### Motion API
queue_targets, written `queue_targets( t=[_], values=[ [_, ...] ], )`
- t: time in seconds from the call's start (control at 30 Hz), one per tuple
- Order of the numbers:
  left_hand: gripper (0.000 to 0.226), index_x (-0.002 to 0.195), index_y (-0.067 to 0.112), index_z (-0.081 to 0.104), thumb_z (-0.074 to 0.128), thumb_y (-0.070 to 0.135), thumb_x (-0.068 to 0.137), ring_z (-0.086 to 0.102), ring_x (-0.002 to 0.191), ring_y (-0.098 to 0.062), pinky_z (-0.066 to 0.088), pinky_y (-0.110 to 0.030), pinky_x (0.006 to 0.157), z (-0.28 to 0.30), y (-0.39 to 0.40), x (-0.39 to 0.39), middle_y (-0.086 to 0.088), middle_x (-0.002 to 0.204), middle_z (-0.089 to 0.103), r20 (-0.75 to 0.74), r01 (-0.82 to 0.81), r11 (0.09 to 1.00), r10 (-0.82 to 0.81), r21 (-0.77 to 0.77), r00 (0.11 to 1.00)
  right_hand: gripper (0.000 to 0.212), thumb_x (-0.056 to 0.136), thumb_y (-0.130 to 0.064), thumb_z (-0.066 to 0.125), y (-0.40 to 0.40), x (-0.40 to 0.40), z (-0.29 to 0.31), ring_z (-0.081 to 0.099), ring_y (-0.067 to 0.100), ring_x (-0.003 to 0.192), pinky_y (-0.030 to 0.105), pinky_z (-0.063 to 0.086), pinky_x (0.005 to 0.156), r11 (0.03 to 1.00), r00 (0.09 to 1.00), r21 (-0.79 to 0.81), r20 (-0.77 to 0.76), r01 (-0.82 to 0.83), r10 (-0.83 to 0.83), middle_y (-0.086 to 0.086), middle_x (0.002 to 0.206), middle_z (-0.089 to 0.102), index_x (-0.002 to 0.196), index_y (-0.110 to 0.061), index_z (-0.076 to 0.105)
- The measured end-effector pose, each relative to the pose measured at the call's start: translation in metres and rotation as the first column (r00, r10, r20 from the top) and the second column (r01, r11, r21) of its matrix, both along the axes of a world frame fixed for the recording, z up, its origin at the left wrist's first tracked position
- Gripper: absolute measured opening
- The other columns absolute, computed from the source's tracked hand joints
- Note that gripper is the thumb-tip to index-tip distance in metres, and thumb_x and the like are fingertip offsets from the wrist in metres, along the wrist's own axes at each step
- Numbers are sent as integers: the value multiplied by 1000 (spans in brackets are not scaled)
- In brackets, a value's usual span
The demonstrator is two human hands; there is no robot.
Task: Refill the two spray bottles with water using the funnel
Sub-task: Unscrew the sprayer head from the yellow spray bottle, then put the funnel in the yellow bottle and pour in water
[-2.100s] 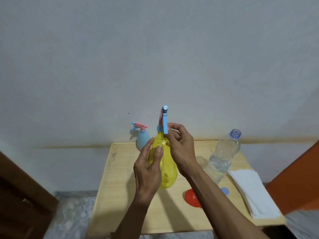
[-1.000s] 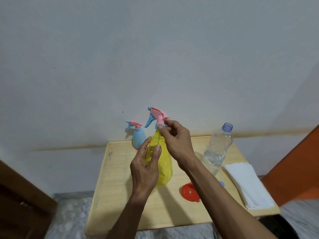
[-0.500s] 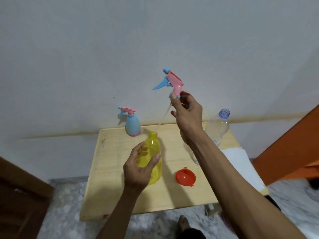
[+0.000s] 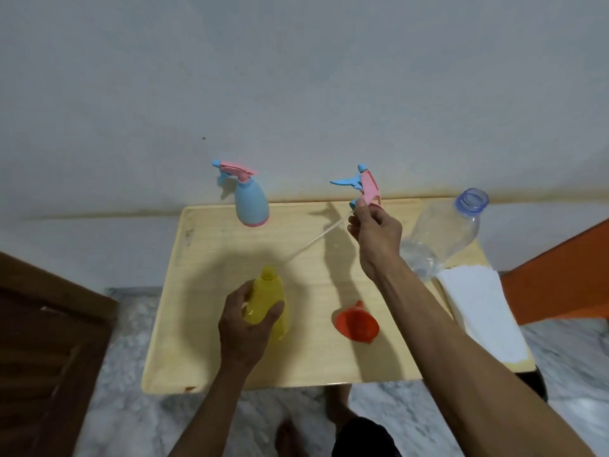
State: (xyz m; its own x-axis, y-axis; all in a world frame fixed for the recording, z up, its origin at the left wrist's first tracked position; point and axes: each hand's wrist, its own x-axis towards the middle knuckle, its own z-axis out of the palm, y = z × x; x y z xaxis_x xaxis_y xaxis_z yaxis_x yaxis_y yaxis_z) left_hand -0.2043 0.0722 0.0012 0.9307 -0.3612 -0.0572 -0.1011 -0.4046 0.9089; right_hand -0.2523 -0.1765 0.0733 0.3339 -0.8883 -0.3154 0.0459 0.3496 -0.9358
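My left hand [image 4: 245, 324] grips the yellow spray bottle [image 4: 268, 296], which stands on the wooden table [image 4: 204, 324] with its neck uncapped. My right hand [image 4: 375, 234] pinches the pink and blue spray head [image 4: 364, 183] by its collar, above the table's back. Its thin clear dip tube [image 4: 313, 240] slants down to the left, its tip clear of the yellow bottle. A blue spray bottle [image 4: 251, 204] with its head on stands at the back. An orange funnel [image 4: 357, 323] lies on its side to the right of the yellow bottle.
A clear plastic water bottle [image 4: 445, 232], uncapped and holding some water, stands at the back right. A folded white cloth [image 4: 481, 311] lies on the right edge. A wall rises right behind the table. Dark wood furniture [image 4: 39, 341] is at the left.
The spray head was turned loose and lifted out of the yellow bottle, then carried right and back. The yellow bottle came down to the table in my left hand.
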Motion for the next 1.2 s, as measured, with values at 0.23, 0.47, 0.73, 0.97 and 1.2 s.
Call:
queue_targets(
  t=[0.23, 0.47, 0.73, 0.97, 1.2],
  values=[
    [65, 121, 22, 61, 77, 53, 66, 63, 103, -18, 54, -47, 90, -15, -11, 9, 4, 113, 64, 22, -63, 998, 63, 10, 998, 29, 93, -30, 67, -28, 22, -45, 54, 19, 67, 38, 49, 69, 990, 949, -35, -292, -133, 117, 2, 70, 61, 72, -10, 68],
    [65, 122, 22, 59, 77, 50, 66, 64, 102, -15, 55, -39, 90, -14, -31, 8, 5, 112, 66, 60, -9, 1000, 8, 22, 998, 17, 85, -23, 77, -6, 23, -82, 62, 25, 74, 37, 52, 75, 919, 744, -37, -600, -393, 295, 11, 76, 68, 77, -8, 71],
    [64, 122, 23, 58, 81, 44, 66, 64, 106, -11, 55, -36, 92, -15, -30, 2, 8, 115, 66, 67, 48, 999, -50, 23, 997, 35, 92, -29, 72, 16, 26, -105, 54, 22, 69, 21, 31, 46, 822, 571, 30, -705, -568, 421, 4, 61, 55, 63, -13, 62],
    [63, 119, 27, 58, 82, 44, 63, 64, 104, -9, 53, -26, 91, -18, -29, -2, 11, 111, 66, 32, 56, 998, -57, 23, 998, 30, 93, -30, 71, 19, 27, -115, 62, 24, 80, 13, 34, 49, 819, 549, 5, -739, -574, 390, 14, 87, 71, 97, -1, 75],
    [61, 121, 27, 57, 87, 35, 68, 62, 104, -5, 50, -22, 92, -21, -27, -1, 13, 113, 66, 36, 89, 996, -89, 23, 995, 37, 90, -27, 74, 18, 10, -91, 65, 27, 99, 27, 43, 77, 801, 569, -91, -751, -591, 334, 17, 109, 73, 116, -1, 72]
  ],
)
